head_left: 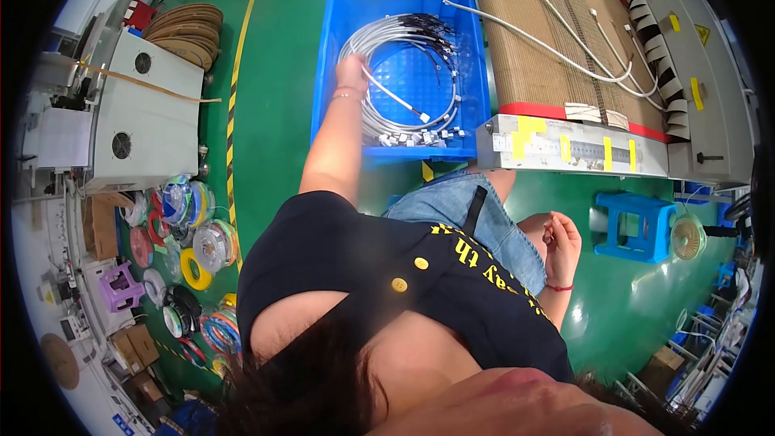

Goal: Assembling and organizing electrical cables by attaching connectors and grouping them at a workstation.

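My left hand (351,73) reaches into a blue plastic bin (320,73) and is closed on a white cable (391,95). One end of that cable, with a white connector, lies across the middle of the coil. Around it rests a big ring of coiled white cables (367,117), with black ends (428,28) at the upper right and white connectors (416,137) along the bottom. Away from the bin, my right hand (563,244) is raised beside my denim-covered lap, its fingers curled toward the thumb. Whether anything small sits between those fingertips I cannot make out.
Right of the bin is a conveyor (525,48) with a brown mesh belt, carrying several loose white cables (557,36). A blue stool (634,226) and a small fan (688,236) stand at the right. Wire spools (214,244) and a white cabinet (149,105) are at the left.
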`<state>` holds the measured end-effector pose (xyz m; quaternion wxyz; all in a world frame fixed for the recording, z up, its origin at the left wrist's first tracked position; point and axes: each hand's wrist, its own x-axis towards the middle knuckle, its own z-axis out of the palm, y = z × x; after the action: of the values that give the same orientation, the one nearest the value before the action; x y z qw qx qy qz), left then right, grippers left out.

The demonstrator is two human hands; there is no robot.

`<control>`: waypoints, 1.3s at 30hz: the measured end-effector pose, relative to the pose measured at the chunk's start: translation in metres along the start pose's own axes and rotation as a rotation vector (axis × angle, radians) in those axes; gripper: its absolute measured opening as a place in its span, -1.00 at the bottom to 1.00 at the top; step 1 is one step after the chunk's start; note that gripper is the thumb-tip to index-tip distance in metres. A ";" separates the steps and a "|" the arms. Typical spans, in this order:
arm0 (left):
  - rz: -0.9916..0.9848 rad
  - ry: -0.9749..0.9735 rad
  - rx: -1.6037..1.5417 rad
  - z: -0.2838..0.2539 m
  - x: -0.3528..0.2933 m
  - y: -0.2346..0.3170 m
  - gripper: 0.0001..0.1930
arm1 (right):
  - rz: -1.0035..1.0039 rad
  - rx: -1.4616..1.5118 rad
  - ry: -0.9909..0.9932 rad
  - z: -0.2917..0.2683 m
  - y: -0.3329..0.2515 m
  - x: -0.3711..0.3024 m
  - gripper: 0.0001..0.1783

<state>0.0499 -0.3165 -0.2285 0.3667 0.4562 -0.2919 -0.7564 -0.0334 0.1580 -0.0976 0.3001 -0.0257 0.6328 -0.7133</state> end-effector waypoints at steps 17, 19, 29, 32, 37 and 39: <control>1.185 -0.875 0.536 0.126 -0.273 0.066 -0.84 | -0.393 -0.270 -0.388 0.061 -0.106 0.002 -0.65; 1.464 -0.876 0.667 0.120 -0.290 0.057 -0.87 | -0.484 -0.231 -0.519 0.084 -0.131 0.001 -0.52; 1.448 -1.307 0.783 0.097 -0.308 -0.007 -0.86 | -0.423 0.201 -0.772 0.106 -0.200 -0.007 -0.68; 1.362 -1.409 0.850 0.088 -0.301 -0.018 -0.85 | -0.514 0.356 -0.645 0.082 -0.207 0.002 -0.69; 0.809 -1.784 1.496 0.082 -0.283 -0.015 -0.84 | -0.525 0.413 -0.522 0.032 -0.208 0.001 -0.71; 0.520 -1.915 1.673 0.088 -0.282 0.000 -0.77 | -0.453 0.488 -0.433 0.031 -0.186 -0.003 -0.69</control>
<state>0.0594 -0.0760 -0.0581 -0.2458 -0.2432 -0.8967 -0.2762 -0.0921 0.1351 0.0804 0.2588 -0.2425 0.3449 -0.8691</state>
